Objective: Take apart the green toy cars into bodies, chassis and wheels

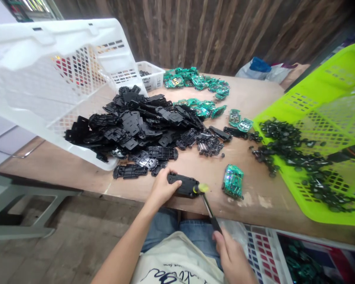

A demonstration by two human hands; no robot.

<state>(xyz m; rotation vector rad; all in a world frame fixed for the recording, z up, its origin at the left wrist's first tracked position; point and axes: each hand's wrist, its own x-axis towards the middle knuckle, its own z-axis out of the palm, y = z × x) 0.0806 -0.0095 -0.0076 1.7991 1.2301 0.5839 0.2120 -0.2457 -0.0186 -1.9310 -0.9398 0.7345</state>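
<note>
My left hand grips the rear end of a black toy car base, which lies at the table's front edge. In my right hand is the dark handle of a small mallet. Its head, with a yellow-green face, is at the right end of the base; whether they touch I cannot tell. To the right sits a green toy car. Beyond my left hand, a heap of black car bases spills from a white basket. Loose wheel axles lie beside the heap.
A tipped lime-green basket with black wheels stands at right. Green car bodies and a small white basket sit at the back. A grey stool is at lower left, a crate at lower right.
</note>
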